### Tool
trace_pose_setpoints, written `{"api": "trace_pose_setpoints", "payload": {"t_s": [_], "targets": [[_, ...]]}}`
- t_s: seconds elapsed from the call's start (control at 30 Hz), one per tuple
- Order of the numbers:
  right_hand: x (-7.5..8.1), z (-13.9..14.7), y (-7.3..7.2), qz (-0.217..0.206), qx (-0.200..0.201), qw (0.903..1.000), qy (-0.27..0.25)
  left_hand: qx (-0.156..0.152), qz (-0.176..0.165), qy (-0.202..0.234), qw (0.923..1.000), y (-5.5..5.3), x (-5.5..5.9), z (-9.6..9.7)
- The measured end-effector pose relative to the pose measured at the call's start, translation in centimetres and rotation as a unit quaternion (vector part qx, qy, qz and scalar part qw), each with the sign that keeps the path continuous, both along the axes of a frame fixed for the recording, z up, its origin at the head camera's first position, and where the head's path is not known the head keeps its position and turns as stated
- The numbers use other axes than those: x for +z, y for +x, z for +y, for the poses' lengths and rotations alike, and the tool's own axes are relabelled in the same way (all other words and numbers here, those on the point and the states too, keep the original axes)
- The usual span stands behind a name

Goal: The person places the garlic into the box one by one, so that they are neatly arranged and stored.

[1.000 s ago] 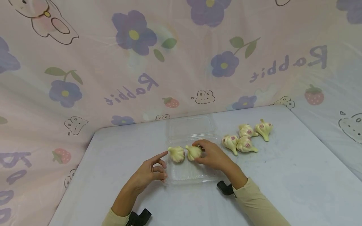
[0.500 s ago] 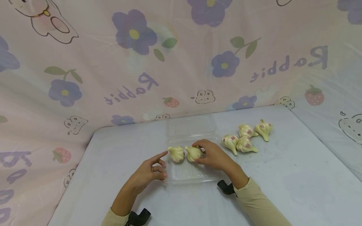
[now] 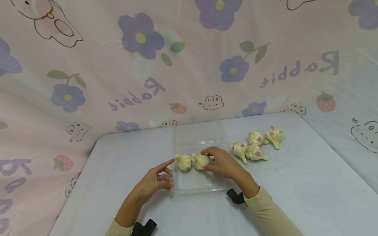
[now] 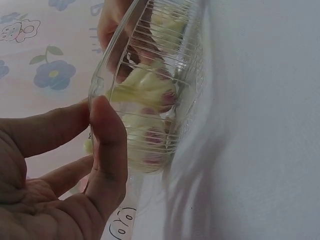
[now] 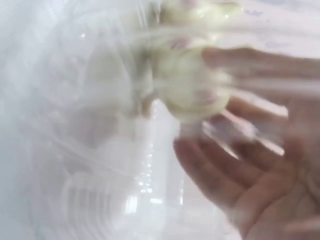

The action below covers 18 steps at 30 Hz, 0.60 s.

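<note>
An open clear plastic clamshell box (image 3: 195, 185) lies on the table, its lid (image 3: 198, 132) folded back. Inside it two garlic bulbs sit side by side, a left bulb (image 3: 183, 162) and a right bulb (image 3: 200, 161). My right hand (image 3: 222, 162) holds the right bulb from its right side, index finger at its far edge and thumb at its near edge. At the box's left side my left hand (image 3: 153, 182) pinches the rim, as the left wrist view shows with the thumb and a finger (image 4: 107, 145) on either side of it. Seen through the ribbed wall, the left bulb (image 4: 145, 142) is nearest.
Several more garlic bulbs (image 3: 255, 152) lie in a loose group to the right of the box. The table (image 3: 307, 183) has a white cover. Behind it hangs a printed curtain (image 3: 189, 59). Black wrist mounts (image 3: 144, 227) stick out beneath both forearms.
The view tilts very slightly. My right hand stays at the right bulb, which has barely shifted to the left. My left hand keeps its place at the box rim.
</note>
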State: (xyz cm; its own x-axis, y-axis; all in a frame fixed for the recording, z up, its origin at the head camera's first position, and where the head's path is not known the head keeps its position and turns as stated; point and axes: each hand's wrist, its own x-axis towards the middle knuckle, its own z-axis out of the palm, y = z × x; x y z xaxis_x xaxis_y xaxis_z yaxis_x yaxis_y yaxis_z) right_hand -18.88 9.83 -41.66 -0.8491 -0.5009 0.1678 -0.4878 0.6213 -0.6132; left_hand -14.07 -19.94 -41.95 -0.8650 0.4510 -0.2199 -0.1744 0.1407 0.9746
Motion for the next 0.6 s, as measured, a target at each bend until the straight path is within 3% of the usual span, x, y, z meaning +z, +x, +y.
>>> {"api": "trace_pose_setpoints", "payload": {"t_s": [0.6], "targets": [[-0.58,-0.78,-0.41,-0.018,-0.009,0.9996,-0.018,0.003,0.004,0.011,0.9999,0.0,-0.04,0.15]]}}
